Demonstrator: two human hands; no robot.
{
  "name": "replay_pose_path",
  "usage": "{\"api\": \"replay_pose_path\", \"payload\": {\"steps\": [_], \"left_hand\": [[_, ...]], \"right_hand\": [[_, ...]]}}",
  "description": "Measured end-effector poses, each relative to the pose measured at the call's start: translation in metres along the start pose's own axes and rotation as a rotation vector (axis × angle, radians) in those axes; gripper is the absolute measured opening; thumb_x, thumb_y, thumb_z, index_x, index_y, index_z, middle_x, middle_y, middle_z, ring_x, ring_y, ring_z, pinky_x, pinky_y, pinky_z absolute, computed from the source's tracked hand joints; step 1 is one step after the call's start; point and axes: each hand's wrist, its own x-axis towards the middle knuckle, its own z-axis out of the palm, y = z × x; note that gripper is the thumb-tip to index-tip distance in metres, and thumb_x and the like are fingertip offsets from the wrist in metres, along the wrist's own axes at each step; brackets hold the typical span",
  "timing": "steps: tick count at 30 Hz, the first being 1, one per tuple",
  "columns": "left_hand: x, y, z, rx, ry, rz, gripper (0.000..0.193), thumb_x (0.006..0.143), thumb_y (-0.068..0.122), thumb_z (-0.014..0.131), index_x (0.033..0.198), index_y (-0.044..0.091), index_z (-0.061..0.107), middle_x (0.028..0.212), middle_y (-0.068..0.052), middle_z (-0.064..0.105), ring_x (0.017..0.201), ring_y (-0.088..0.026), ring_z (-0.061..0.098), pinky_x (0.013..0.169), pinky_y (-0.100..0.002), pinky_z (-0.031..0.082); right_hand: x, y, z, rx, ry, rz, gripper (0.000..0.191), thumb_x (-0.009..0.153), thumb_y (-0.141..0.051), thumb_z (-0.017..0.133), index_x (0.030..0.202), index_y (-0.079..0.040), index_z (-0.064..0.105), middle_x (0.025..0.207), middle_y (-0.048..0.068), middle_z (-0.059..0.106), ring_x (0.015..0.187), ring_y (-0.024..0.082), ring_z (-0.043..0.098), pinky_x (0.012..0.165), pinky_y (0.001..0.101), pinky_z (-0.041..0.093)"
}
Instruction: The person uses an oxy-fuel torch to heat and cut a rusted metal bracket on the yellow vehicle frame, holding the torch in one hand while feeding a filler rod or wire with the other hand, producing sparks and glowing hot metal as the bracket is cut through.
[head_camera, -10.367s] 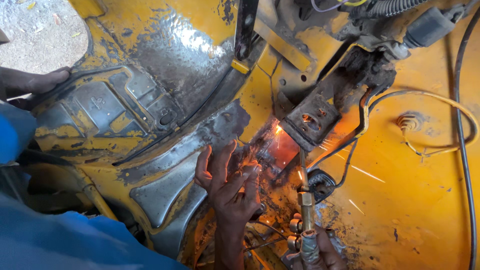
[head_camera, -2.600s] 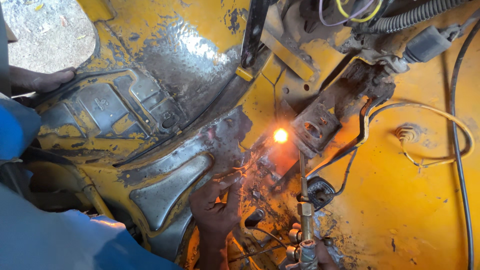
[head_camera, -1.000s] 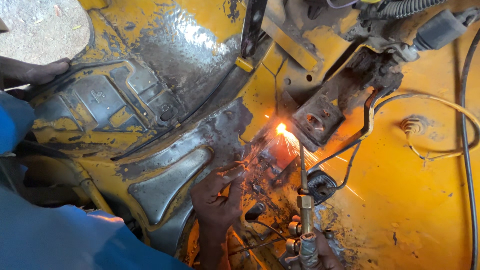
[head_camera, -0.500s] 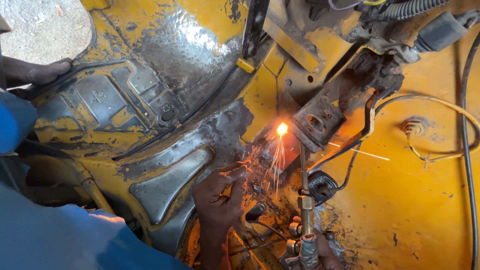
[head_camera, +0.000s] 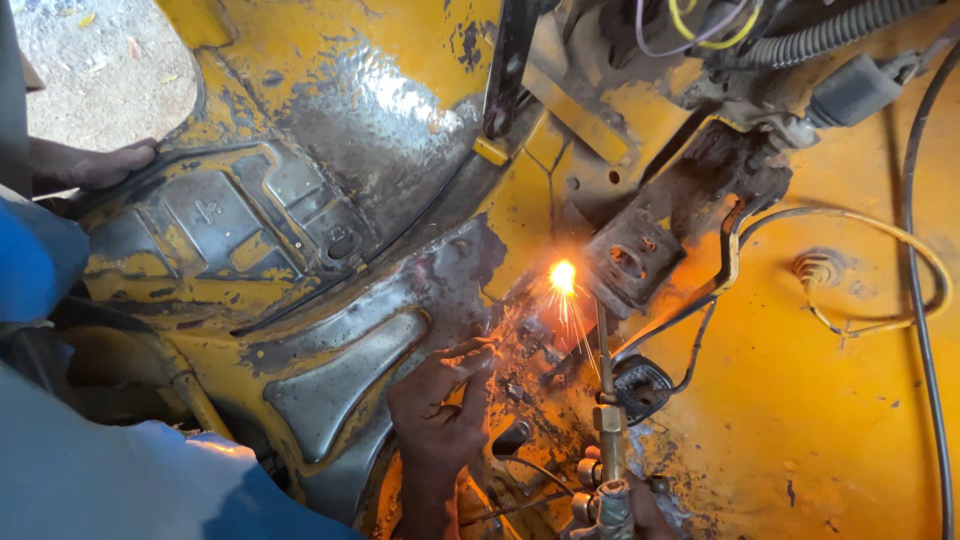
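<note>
The left hand (head_camera: 440, 405) pinches a thin rod (head_camera: 505, 330) between closed fingers (head_camera: 470, 355), near the frame's lower centre. The right hand (head_camera: 640, 505), mostly cut off at the bottom edge, is closed around the torch (head_camera: 607, 420). The flame (head_camera: 563, 277) burns at the centre on the yellow panel (head_camera: 800, 400). Sparks could burn the bare left hand, and the cables (head_camera: 720, 290) just beside the flame could be scorched.

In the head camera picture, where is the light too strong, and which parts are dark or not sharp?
Head view: the torch flame is blown out to white, with spark streaks below it; sunlight glares on the bare metal panel and on the ground at top left; the blue sleeve in the near corner is soft; the left hand and the torch are fairly sharp, in shade.
</note>
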Motion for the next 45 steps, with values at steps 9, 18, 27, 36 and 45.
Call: {"api": "replay_pose_path", "payload": {"steps": [9,18,27,36,45], "left_hand": [[0.001,0.0,-0.001,0.037,-0.013,-0.008,0.016,0.084,-0.007,0.076,0.099,-0.001,0.077,0.101,-0.014,0.08,0.091,-0.019,0.08,0.081,-0.029,0.061],[-0.002,-0.003,0.0,0.029,-0.012,-0.028,0.016,0.085,-0.005,0.078,0.1,0.0,0.077,0.101,-0.014,0.08,0.092,-0.019,0.079,0.081,-0.03,0.062],[0.001,-0.003,-0.001,0.032,-0.04,0.003,0.016,0.084,-0.004,0.078,0.1,0.0,0.077,0.102,-0.014,0.08,0.092,-0.02,0.08,0.081,-0.029,0.061],[0.001,0.0,0.0,0.089,-0.051,-0.028,0.013,0.083,-0.002,0.082,0.095,0.002,0.078,0.093,-0.013,0.079,0.091,-0.021,0.081,0.075,-0.029,0.06],[0.001,-0.004,-0.003,0.105,-0.079,0.02,0.017,0.081,-0.006,0.079,0.096,0.002,0.078,0.093,-0.014,0.079,0.096,-0.025,0.081,0.076,-0.032,0.061]], "right_hand": [[0.0,0.003,0.011,-0.188,0.394,-0.156,0.049,0.097,-0.041,0.048,0.141,-0.019,0.048,0.094,0.008,0.068,0.062,0.036,0.063,0.052,0.0622,0.052],[-0.002,0.003,0.003,-0.096,0.18,-0.111,0.045,0.098,-0.034,0.052,0.139,-0.017,0.046,0.095,0.007,0.061,0.062,0.031,0.06,0.053,0.0623,0.054],[-0.003,-0.001,-0.006,-0.131,0.041,-0.114,0.046,0.096,-0.034,0.052,0.138,-0.018,0.044,0.102,0.006,0.058,0.071,0.033,0.06,0.069,0.0781,0.053],[-0.006,-0.004,-0.011,-0.16,0.252,-0.152,0.046,0.095,-0.035,0.051,0.138,-0.019,0.045,0.101,0.008,0.059,0.07,0.037,0.062,0.064,0.0787,0.054],[-0.005,0.003,-0.001,-0.085,0.257,-0.183,0.041,0.098,-0.035,0.048,0.136,-0.019,0.047,0.095,0.009,0.062,0.064,0.034,0.063,0.059,0.0735,0.056]]}}
